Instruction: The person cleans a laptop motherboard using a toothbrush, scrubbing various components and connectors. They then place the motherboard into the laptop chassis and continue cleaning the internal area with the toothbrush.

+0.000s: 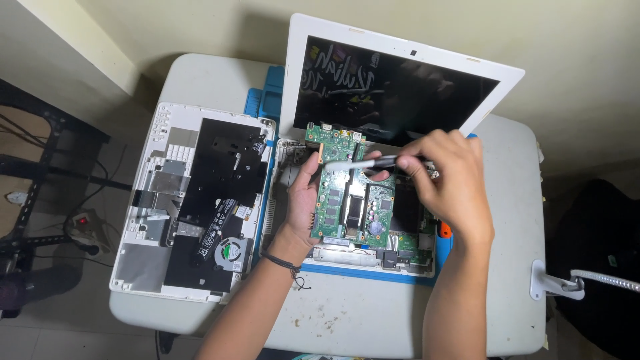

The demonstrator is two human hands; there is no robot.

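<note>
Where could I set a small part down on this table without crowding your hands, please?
The table is bare along the near edge, between your two forearms, and on the right side past the opened laptop base. It is crowded at the middle: left hand holds the green circuit board, right hand a tool; the detached cover fills the left.

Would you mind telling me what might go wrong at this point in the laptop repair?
1. The left hand holds the green circuit board by one edge, tilted over the open laptop base; it may slip.
2. The brush-like tool in the right hand could snag small components.
3. The removed bottom cover overhangs the table edge and might fall.
</note>
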